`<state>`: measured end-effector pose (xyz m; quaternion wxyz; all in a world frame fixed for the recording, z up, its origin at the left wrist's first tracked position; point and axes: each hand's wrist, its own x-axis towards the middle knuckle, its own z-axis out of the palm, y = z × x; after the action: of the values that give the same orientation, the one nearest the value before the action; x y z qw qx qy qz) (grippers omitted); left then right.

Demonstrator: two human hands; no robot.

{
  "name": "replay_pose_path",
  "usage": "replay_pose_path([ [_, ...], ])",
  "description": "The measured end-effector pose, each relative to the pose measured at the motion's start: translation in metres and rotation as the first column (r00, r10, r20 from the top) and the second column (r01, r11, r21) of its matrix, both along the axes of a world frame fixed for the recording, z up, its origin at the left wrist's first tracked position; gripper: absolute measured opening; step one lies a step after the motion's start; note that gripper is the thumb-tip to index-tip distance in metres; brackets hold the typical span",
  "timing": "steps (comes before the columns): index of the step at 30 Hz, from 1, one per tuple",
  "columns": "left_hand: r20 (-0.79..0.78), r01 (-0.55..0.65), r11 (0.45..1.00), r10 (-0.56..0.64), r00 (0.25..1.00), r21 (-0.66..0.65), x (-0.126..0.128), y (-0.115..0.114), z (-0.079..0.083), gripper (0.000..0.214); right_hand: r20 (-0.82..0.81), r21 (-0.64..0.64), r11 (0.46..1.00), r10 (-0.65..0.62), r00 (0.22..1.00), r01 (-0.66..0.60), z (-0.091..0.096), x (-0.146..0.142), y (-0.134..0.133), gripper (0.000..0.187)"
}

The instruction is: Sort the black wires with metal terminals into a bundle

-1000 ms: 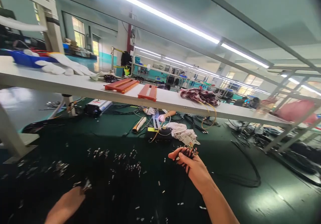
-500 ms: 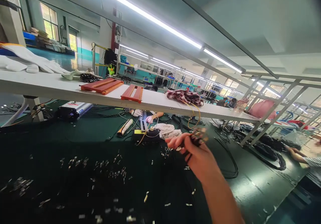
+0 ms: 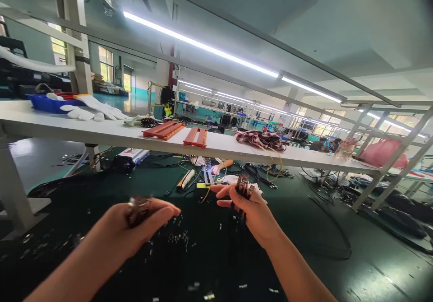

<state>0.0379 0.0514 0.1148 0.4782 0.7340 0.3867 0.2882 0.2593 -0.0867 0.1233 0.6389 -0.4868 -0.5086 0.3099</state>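
My left hand [image 3: 135,223] is raised over the dark green table [image 3: 338,275], fingers curled round a small dark bundle [image 3: 138,209] that is blurred and hard to name. My right hand [image 3: 252,214] is held up beside it, closed on a bunch of dark wires with small connectors [image 3: 242,187] at their tips. The two hands are a short gap apart. Several small metal pieces [image 3: 179,239] lie scattered on the table below them.
A white shelf [image 3: 111,132] crosses above the table, bearing orange trays [image 3: 194,137], white gloves [image 3: 98,108], a blue bin [image 3: 47,103] and a reddish wire bundle [image 3: 260,139]. Black cables [image 3: 333,236], a cloth and tools lie on the table behind. Another person's hand [image 3: 216,167] works beyond the shelf.
My left hand has come up into view holding a dark bundle. My right hand with the wires moved left toward it, and the view swung back to the left.
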Motion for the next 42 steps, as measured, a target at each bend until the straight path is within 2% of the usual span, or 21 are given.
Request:
replay_pose_path([
  [2, -0.012, 0.081, 0.996, -0.081, 0.997, -0.023, 0.019, -0.015, 0.003, 0.055, 0.008, -0.026, 1.0, 0.001, 1.0, -0.001, -0.002, -0.01, 0.002, 0.032],
  [4, 0.079, 0.197, 0.977, -0.191, 0.978, -0.078, 0.037, -0.027, -0.001, 0.049, -0.03, -0.047, 0.999, 0.026, 0.999, -0.027, -0.007, -0.021, 0.003, 0.033],
  [7, 0.293, 0.421, 0.901, -0.378, 0.878, -0.1, 0.056, -0.039, -0.015, 0.038, -0.219, -0.042, 0.995, 0.079, 0.973, -0.09, -0.017, -0.036, 0.005, 0.029],
  [9, 0.353, 0.519, 0.852, -0.467, 0.81, -0.063, 0.064, -0.043, -0.024, 0.031, -0.278, -0.023, 0.996, 0.075, 0.958, -0.084, -0.019, -0.042, 0.005, 0.026],
  [11, 0.301, 0.538, 0.842, -0.502, 0.811, -0.045, 0.065, -0.044, -0.031, 0.021, -0.225, -0.004, 0.999, 0.036, 0.974, -0.038, -0.017, -0.045, 0.004, 0.028],
  [14, 0.194, 0.489, 0.869, -0.467, 0.863, -0.081, 0.06, -0.037, -0.036, 0.02, -0.137, -0.003, 0.999, -0.044, 0.99, 0.044, -0.014, -0.044, 0.004, 0.034],
  [16, 0.171, 0.469, 0.878, -0.45, 0.877, -0.093, 0.056, -0.03, -0.038, 0.02, -0.154, -0.032, 0.997, -0.074, 0.985, 0.07, -0.017, -0.045, 0.007, 0.035],
  [19, 0.295, 0.513, 0.85, -0.463, 0.836, -0.118, 0.057, -0.024, -0.042, 0.033, -0.261, -0.083, 0.996, -0.042, 0.964, 0.021, -0.032, -0.055, 0.017, 0.039],
  [21, 0.446, 0.566, 0.808, -0.451, 0.773, -0.165, 0.06, -0.024, -0.046, 0.037, -0.305, -0.104, 0.994, 0.001, 0.953, -0.034, -0.042, -0.063, 0.024, 0.057],
  [22, 0.483, 0.581, 0.792, -0.441, 0.756, -0.186, 0.062, -0.025, -0.048, 0.035, -0.252, -0.117, 0.993, 0.001, 0.968, -0.031, -0.045, -0.067, 0.026, 0.062],
  [23, 0.494, 0.583, 0.79, -0.437, 0.752, -0.189, 0.062, -0.027, -0.049, 0.032, -0.132, -0.133, 0.991, -0.021, 0.991, 0.003, -0.047, -0.069, 0.026, 0.059],
  [24, 0.485, 0.577, 0.799, -0.441, 0.755, -0.171, 0.062, -0.028, -0.05, 0.028, 0.04, -0.144, 0.988, -0.056, 0.998, 0.061, -0.047, -0.07, 0.026, 0.052],
  [25, 0.467, 0.567, 0.812, -0.45, 0.761, -0.141, 0.06, -0.03, -0.05, 0.024, 0.228, -0.143, 0.982, -0.091, 0.97, 0.125, -0.046, -0.07, 0.025, 0.045],
  [27, 0.453, 0.545, 0.836, -0.459, 0.764, -0.071, 0.055, -0.034, -0.047, 0.02, 0.501, -0.122, 0.97, -0.123, 0.857, 0.21, -0.041, -0.068, 0.021, 0.036],
  [28, 0.449, 0.538, 0.841, -0.46, 0.766, -0.057, 0.053, -0.036, -0.044, 0.02, 0.556, -0.123, 0.969, -0.111, 0.824, 0.213, -0.038, -0.066, 0.019, 0.035],
  [34, 0.344, 0.597, 0.79, -0.527, 0.777, -0.139, 0.049, -0.045, -0.025, 0.011, 0.618, -0.169, 0.979, 0.018, 0.786, 0.111, -0.008, -0.059, 0.011, 0.046],
  [36, 0.28, 0.592, 0.795, -0.543, 0.792, -0.133, 0.05, -0.043, -0.018, 0.012, 0.567, -0.19, 0.981, 0.073, 0.821, 0.044, 0.003, -0.05, 0.007, 0.051],
  [37, 0.243, 0.585, 0.799, -0.545, 0.803, -0.141, 0.05, -0.04, -0.013, 0.019, 0.519, -0.176, 0.984, 0.103, 0.849, -0.012, 0.007, -0.042, 0.005, 0.056],
  [39, 0.23, 0.549, 0.823, -0.511, 0.828, -0.148, 0.045, -0.031, 0.0, 0.035, 0.419, -0.118, 0.988, 0.139, 0.897, -0.098, 0.004, -0.019, -0.001, 0.071],
  [40, 0.268, 0.522, 0.841, -0.475, 0.838, -0.144, 0.041, -0.025, 0.008, 0.04, 0.383, -0.101, 0.987, 0.151, 0.911, -0.121, -0.003, -0.006, -0.005, 0.078],
  [42, 0.393, 0.447, 0.884, -0.366, 0.844, -0.138, 0.03, -0.012, 0.027, 0.039, 0.321, -0.128, 0.979, 0.195, 0.927, -0.161, -0.03, 0.017, -0.014, 0.088],
])
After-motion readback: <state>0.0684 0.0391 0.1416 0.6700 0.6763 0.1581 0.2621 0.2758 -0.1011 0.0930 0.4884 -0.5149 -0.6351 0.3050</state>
